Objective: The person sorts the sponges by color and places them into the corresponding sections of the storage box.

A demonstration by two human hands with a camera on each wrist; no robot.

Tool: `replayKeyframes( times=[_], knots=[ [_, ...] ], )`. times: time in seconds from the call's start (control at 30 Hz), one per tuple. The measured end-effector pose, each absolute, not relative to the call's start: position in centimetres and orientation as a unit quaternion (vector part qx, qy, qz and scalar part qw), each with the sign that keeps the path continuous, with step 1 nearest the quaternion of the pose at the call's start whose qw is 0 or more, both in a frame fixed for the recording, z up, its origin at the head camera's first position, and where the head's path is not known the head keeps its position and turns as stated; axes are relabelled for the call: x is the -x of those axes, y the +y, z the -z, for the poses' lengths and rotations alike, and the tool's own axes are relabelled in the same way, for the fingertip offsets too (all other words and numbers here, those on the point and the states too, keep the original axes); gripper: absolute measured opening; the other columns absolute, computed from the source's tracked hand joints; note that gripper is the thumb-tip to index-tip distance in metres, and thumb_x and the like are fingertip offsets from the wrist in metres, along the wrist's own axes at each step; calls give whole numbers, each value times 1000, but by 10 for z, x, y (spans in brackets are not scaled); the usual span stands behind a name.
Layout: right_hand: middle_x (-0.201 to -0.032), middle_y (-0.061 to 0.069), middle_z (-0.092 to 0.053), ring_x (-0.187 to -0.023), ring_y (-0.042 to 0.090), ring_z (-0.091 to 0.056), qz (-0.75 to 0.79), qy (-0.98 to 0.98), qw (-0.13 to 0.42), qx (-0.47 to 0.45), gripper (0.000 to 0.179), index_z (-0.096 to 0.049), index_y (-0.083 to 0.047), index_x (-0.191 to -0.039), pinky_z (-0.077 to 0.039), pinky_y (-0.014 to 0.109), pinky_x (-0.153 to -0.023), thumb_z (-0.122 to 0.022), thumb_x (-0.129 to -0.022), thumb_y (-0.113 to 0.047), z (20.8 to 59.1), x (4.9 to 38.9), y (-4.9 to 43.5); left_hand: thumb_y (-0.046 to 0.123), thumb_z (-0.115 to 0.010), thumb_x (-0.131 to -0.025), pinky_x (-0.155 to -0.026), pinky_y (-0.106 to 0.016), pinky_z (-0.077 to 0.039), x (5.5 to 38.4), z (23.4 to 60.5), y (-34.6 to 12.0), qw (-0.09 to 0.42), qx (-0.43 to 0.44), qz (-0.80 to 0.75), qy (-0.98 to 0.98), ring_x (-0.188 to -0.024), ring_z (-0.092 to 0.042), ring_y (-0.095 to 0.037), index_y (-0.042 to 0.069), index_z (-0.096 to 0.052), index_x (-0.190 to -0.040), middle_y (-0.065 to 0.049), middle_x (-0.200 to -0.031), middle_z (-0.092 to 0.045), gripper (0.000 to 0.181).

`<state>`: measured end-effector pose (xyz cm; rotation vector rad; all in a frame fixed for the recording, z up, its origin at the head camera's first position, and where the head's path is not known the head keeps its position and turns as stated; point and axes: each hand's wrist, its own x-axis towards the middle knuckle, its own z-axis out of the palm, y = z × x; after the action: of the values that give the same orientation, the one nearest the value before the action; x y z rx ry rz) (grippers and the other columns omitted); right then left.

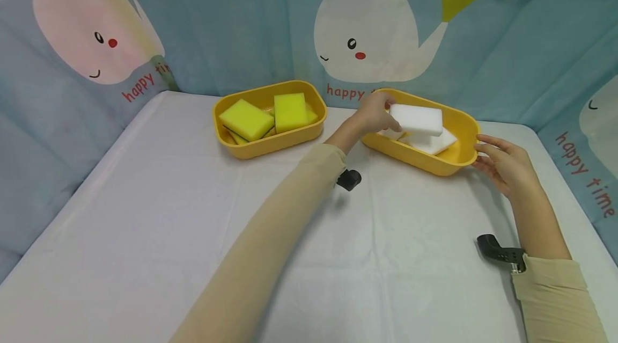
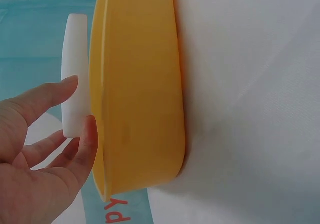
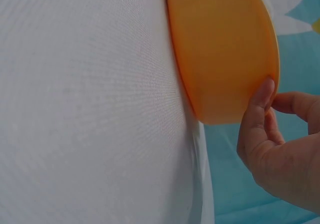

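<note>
A white sponge block [image 1: 416, 119] is pinched between the thumb and fingers of my left hand [image 1: 376, 113]. It is at the rim of the right yellow tray [image 1: 410, 156], overlapping more white sponges [image 1: 433, 143] inside. The left wrist view shows the held block edge-on, beside the tray's rim, with thumb and fingertips [image 2: 90, 129] on either side. At the tray's right end, my right hand [image 1: 512, 166] holds the rim. In the right wrist view one fingertip [image 3: 265, 90] presses the outer wall while another digit meets the rim.
Left of my left hand stands a second yellow tray [image 1: 270, 145] with several yellow sponges [image 1: 247, 119]. A white cloth [image 1: 145, 225] covers the table. Behind it hangs a blue whale-print curtain [image 1: 232, 26]. Black wrist mounts [image 1: 502, 252] stick out from both sleeves.
</note>
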<state>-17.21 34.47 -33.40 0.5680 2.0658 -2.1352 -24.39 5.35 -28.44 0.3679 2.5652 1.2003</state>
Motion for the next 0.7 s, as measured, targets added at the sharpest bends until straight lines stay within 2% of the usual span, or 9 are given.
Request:
replayKeyframes(
  times=[0.23,0.4,0.53,0.7],
  knots=[
    [-115,-9,-48,-79,4,-67,697,687,60,-196,24,-60,-23,-125,-60,14,-72,-69,-104,-21,333,172,344,11,-82,-93,-92,-22,-57,241,286,52,149,-132,-428,881,-109,-69,-21,2,-48,-155,-14,-152,-53,72],
    [-115,-9,-47,-80,4,-67,695,690,58,-196,24,-59,-23,-126,-60,14,-72,-68,-104,-21,333,172,343,11,-81,-94,-95,-22,-57,241,288,48,157,-129,-441,874,-119,-65,-22,3,-48,-155,-13,-153,-52,71],
    [-115,-9,-48,-80,4,-67,694,690,57,-197,24,-59,-24,-126,-60,14,-72,-68,-104,-21,333,172,343,11,-80,-95,-99,-25,-56,242,289,44,159,-132,-443,872,-119,-66,-24,3,-48,-155,-13,-153,-52,69],
    [-115,-8,-48,-79,5,-67,697,688,58,-195,22,-60,-24,-123,-60,14,-72,-69,-104,-21,333,172,343,14,-80,-95,-106,-28,-52,240,291,38,149,-139,-440,874,-134,-55,-24,4,-50,-153,-13,-152,-53,66]
  ],
)
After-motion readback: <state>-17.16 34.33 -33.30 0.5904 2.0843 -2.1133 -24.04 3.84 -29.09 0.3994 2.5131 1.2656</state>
